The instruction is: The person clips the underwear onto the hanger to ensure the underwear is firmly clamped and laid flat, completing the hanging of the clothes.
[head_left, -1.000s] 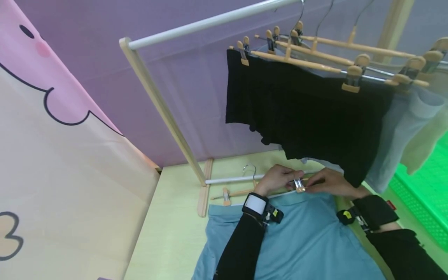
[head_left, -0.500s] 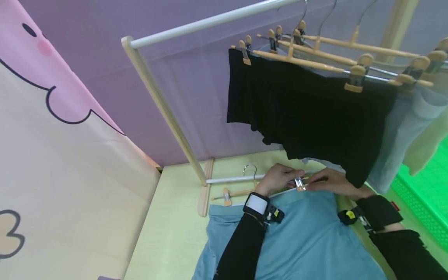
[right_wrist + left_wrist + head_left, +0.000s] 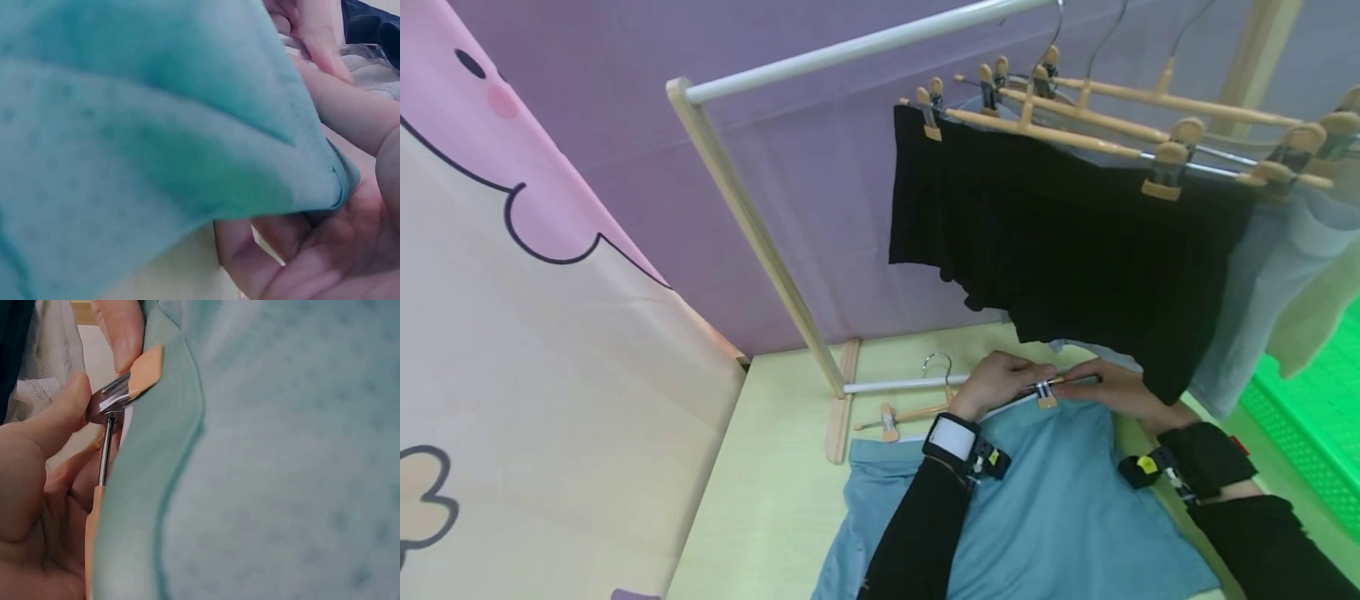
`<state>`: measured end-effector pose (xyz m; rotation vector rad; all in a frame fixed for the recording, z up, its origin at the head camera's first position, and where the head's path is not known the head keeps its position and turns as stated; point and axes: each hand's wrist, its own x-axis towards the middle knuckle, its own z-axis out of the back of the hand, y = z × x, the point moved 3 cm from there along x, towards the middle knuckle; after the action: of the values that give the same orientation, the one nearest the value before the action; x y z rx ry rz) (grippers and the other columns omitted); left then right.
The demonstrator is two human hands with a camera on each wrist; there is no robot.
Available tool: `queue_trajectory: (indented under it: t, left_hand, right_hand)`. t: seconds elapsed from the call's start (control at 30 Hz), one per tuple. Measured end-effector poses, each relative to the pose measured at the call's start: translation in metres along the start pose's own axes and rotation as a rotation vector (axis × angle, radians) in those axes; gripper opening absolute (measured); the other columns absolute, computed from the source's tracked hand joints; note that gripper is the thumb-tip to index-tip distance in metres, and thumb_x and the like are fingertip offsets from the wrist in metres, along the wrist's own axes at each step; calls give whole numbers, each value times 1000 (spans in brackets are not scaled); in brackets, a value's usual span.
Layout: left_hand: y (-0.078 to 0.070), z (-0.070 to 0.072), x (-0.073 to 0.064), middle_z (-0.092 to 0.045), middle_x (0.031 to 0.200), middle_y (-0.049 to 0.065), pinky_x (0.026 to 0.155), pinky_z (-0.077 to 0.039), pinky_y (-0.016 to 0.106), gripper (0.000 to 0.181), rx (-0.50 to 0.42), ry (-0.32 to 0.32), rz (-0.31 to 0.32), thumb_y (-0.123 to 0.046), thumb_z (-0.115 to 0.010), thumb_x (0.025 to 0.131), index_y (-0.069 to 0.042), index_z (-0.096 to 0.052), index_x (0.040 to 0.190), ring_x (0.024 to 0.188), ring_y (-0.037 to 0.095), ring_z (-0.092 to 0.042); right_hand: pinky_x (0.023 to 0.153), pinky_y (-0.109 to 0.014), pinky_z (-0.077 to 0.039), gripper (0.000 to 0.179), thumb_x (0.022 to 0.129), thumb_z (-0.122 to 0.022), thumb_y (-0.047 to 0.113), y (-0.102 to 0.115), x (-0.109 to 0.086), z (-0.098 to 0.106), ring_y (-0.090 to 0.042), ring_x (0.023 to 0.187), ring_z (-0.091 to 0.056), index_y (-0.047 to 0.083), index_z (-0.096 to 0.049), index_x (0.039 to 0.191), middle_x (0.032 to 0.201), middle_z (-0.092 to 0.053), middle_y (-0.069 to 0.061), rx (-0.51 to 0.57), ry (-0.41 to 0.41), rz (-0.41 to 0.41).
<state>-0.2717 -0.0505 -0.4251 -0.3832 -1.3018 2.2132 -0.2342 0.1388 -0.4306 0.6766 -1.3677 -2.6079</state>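
A light blue garment point(image 3: 1045, 483) with a wide waistband lies spread on the table below a clip hanger point(image 3: 917, 412). My left hand point(image 3: 1000, 382) curls round the hanger bar and holds the metal clip point(image 3: 1043, 392) near its right end. In the left wrist view, my left thumb point(image 3: 69, 403) presses the clip, whose peach pad point(image 3: 146, 370) lies over the waistband point(image 3: 159, 425). My right hand point(image 3: 1112, 390) holds the waistband's right corner beside this clip. In the right wrist view, that corner point(image 3: 340, 181) sits between thumb and curled fingers. The hanger's left clip point(image 3: 888, 423) stands at the waistband's left end.
A rack with a white rail point(image 3: 865, 43) and a wooden post point(image 3: 752, 233) stands over the table point(image 3: 737, 492). Black shorts point(image 3: 1060, 242) and paler garments point(image 3: 1262, 300) hang from clip hangers close above my right hand. A green basket point(image 3: 1300, 442) is at the right.
My right fingers have shifted up from the clip's lower side towards the hanger's end. The clip has turned slightly, and the waistband's right corner has drawn in. The left hand has barely moved.
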Motion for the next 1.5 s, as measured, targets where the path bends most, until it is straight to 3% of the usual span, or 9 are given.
queue_trajectory:
  t: [0.23,0.4,0.53,0.63,0.77,0.9,1.1,1.33,1.5]
  left_hand:
    - [-2,0,-3,-46,53,-5,50,-34,18,50,69,40,-26,-45,-56,100,-11,-59,64,48,5,-40]
    - [-8,10,-11,-63,66,-5,56,-43,20,43,141,3,37,-51,-60,96,-12,-74,83,60,6,-55]
    - [-19,28,-26,-72,84,-5,65,-50,23,41,206,-87,90,-50,-63,94,-12,-77,101,73,8,-62]
    - [-30,46,-41,-72,90,-3,68,-50,24,41,239,-140,106,-49,-61,96,-12,-76,106,78,8,-63]
    - [-40,72,-64,-71,92,-3,72,-51,26,38,233,-175,96,-46,-59,98,-13,-74,111,83,10,-64]
    - [-41,92,-88,-72,97,-1,77,-52,29,36,247,-193,103,-43,-60,99,-13,-74,113,88,13,-65]
    - [-28,117,-118,-74,103,2,85,-54,37,36,308,-200,162,-41,-58,100,-13,-73,116,94,15,-68]
    - [10,142,-153,-74,99,6,79,-55,40,26,414,-198,228,-30,-65,97,-8,-74,107,91,20,-68]
    - [35,148,-172,-72,94,7,71,-54,35,27,449,-181,270,-24,-75,89,-4,-73,106,86,21,-67]
  right_hand:
    - [100,-54,-40,69,93,-63,53,-4,0,-3,-39,126,-42,2,-47,138,145,-36,-24,3,-30,-26]
    - [98,-50,-42,61,94,-63,51,-6,2,-4,-35,123,-44,6,-53,133,141,-42,-19,-7,-2,-9]
    - [97,-48,-42,58,93,-63,51,-7,3,-3,-33,121,-45,6,-56,130,137,-45,-18,-15,12,-6]
    - [98,-50,-41,60,93,-63,51,-8,4,-2,-35,121,-44,5,-54,130,139,-43,-20,-19,19,-16]
    - [100,-53,-40,60,94,-64,50,-10,4,-1,-36,122,-43,5,-54,132,141,-41,-21,-16,29,-18]
    - [100,-54,-39,55,94,-64,49,-12,7,-1,-35,122,-43,6,-59,128,140,-42,-20,-12,37,-9]
    - [100,-53,-40,50,94,-65,46,-12,7,4,-35,122,-44,6,-64,124,138,-46,-19,-30,39,12]
    - [101,-58,-38,54,94,-65,48,-12,8,4,-37,123,-43,5,-63,127,141,-43,-22,-42,41,-2]
    - [103,-62,-36,58,93,-65,51,-14,8,4,-40,126,-40,6,-61,129,144,-40,-23,-40,46,-17]
